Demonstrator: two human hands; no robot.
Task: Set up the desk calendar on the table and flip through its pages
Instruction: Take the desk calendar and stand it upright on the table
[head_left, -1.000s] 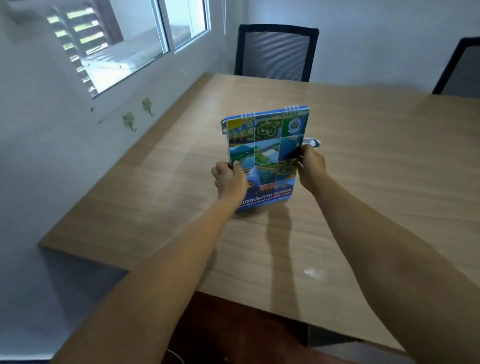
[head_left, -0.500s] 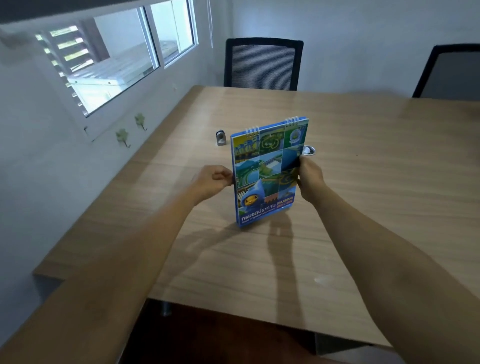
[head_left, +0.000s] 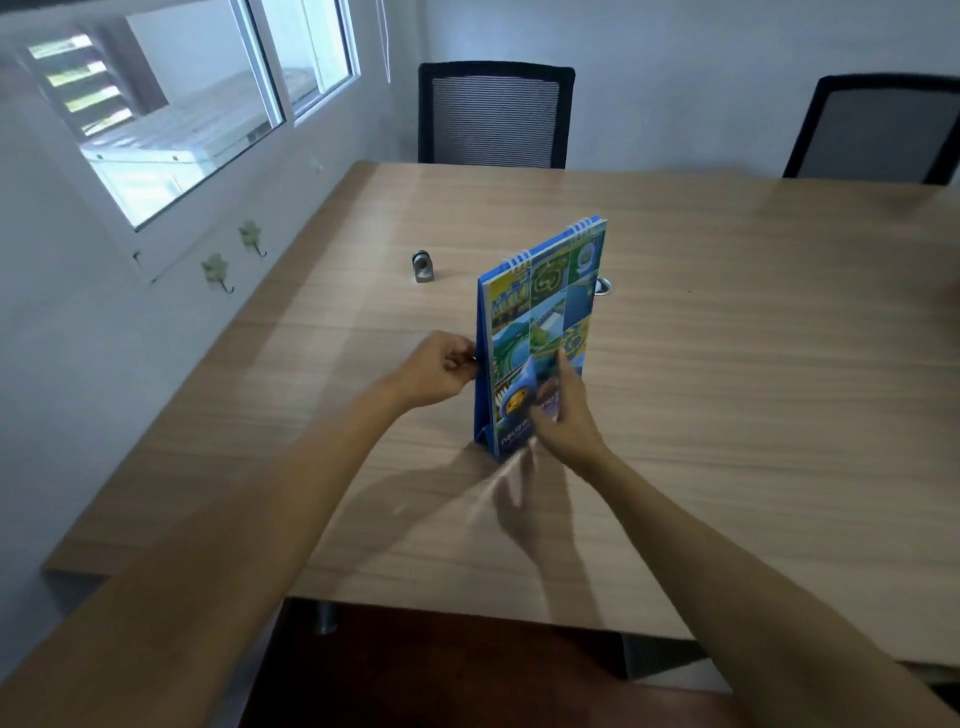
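Note:
The desk calendar (head_left: 540, 317), blue with a colourful photo cover and white spiral rings on top, stands upright on its folded base on the wooden table (head_left: 727, 364). My left hand (head_left: 441, 371) pinches the calendar's left edge. Lower down, my right hand (head_left: 563, 415) grips the cover page near its lower right corner, and that corner curls away from the pages behind. The hand hides part of the cover's lower text.
A small metal fitting (head_left: 423, 266) sits on the table behind and left of the calendar; another (head_left: 602, 286) peeks out behind it. Two black mesh chairs (head_left: 496, 114) (head_left: 878, 130) stand at the far edge. A window wall with hooks (head_left: 223, 270) borders the left.
The calendar's base has spread open so it stands by itself. My right hand went from the right edge down to the cover's lower corner and started lifting it. My left hand stays at the left edge.

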